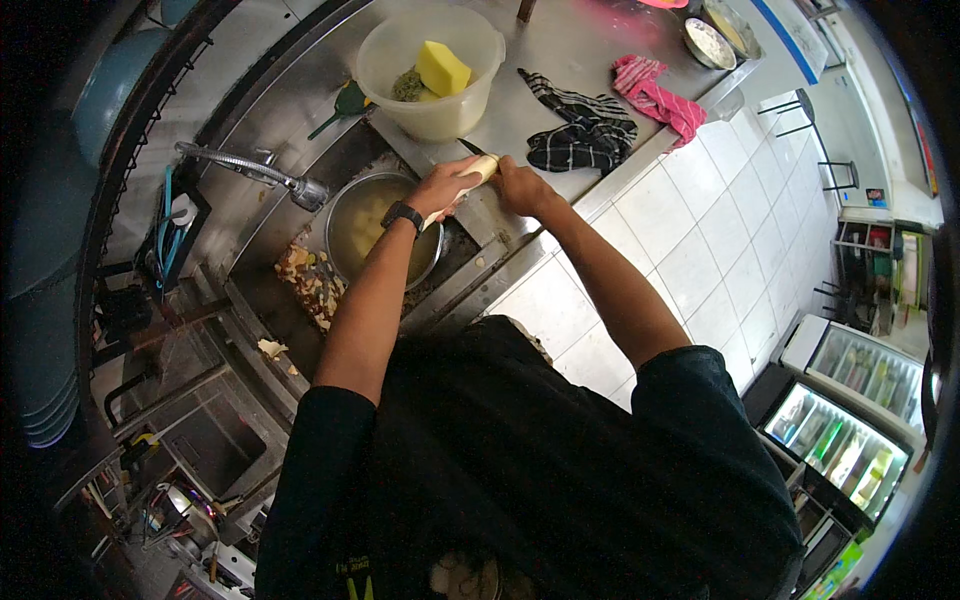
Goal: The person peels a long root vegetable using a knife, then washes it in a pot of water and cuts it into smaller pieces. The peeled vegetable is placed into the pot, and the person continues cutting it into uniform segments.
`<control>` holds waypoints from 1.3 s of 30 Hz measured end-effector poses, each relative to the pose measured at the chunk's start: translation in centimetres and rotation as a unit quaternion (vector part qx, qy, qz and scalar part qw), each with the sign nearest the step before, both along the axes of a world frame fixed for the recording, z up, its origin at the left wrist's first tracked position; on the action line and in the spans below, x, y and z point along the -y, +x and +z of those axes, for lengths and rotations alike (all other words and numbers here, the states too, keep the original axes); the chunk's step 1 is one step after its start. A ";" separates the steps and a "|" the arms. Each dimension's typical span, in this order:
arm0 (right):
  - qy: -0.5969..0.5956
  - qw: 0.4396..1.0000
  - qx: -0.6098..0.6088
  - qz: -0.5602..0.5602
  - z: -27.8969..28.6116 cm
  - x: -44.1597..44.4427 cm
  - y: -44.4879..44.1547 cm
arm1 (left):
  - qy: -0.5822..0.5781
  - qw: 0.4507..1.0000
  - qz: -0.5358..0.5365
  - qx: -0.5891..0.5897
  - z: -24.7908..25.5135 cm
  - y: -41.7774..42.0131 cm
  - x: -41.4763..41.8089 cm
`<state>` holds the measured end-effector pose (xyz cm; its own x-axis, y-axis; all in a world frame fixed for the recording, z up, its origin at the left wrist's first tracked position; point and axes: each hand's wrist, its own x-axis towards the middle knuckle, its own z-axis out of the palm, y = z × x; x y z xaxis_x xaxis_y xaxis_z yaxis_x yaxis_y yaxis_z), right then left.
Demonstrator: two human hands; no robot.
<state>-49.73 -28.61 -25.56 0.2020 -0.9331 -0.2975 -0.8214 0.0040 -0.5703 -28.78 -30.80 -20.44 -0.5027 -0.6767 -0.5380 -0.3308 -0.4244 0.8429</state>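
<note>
My left hand (444, 187) grips a long, pale peeled root vegetable (480, 171) over the edge of a metal pot (439, 259). Against the vegetable's far end, my right hand (525, 187) is closed around a knife, its handle mostly hidden by the fingers. The dark knife blade (471, 146) sticks out past the vegetable. Cloudy water with pale yellowish chunks (367, 229) fills much of the pot, which stands in a steel sink. Brown and cream peelings (311, 281) lie heaped beside it, partly behind my left forearm.
A translucent plastic tub (427, 120) holds a yellow block (442, 69) and a grey-green clump. A flexible faucet (300, 191) reaches over the sink. Black checked cloth (581, 127) and pink cloth (660, 97) lie on the steel counter. Bowls (709, 43) stand farther off.
</note>
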 end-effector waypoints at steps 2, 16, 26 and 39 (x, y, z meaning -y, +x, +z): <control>0.013 1.000 0.002 0.009 -0.1 0.3 -0.4 | 0.053 0.999 0.008 -0.004 0.4 -0.1 -0.1; 0.021 0.996 0.076 -0.046 2.9 -2.6 -1.4 | 0.170 0.973 0.112 -0.108 -0.8 1.1 -2.6; -0.047 0.959 0.232 -0.154 5.2 -3.6 -0.3 | 0.140 0.973 0.143 -0.112 1.7 3.7 -4.9; 0.091 0.790 0.568 -0.213 14.5 -7.1 4.9 | -0.253 0.957 0.086 -0.109 8.3 6.7 -10.8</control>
